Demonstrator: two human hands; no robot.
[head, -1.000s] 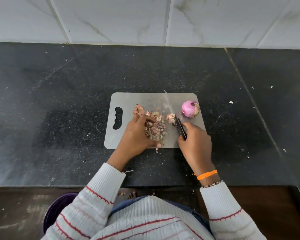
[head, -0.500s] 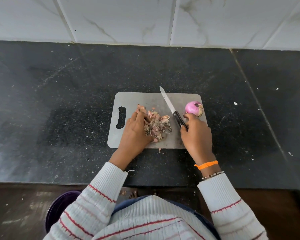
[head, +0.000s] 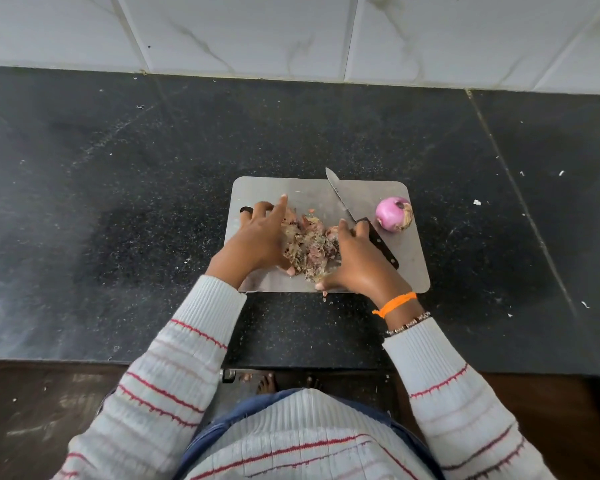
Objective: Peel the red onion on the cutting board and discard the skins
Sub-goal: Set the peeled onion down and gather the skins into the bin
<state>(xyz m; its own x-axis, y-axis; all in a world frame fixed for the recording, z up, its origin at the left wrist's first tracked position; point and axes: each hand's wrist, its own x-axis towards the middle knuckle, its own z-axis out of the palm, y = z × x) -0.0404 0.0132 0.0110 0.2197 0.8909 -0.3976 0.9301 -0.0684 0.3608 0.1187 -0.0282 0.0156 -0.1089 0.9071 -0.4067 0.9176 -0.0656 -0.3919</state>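
A peeled red onion (head: 394,214) sits near the right end of the grey cutting board (head: 411,268). A heap of dry onion skins (head: 309,249) lies in the board's middle. My left hand (head: 260,237) presses against the heap's left side with its fingers spread. My right hand (head: 361,263) presses in from the right, thumb at the board's front edge. A black-handled knife (head: 340,200) lies free on the board, slanting from behind my right hand towards the back edge.
The board lies on a black speckled stone counter (head: 118,202) with a white tiled wall (head: 291,32) behind it. Small white scraps (head: 477,202) dot the counter to the right. The counter's front edge (head: 84,360) runs just below my forearms.
My right hand let go of the knife, which now lies on the board, and moved left to the skin heap. Both hands now close in on the heap from either side.
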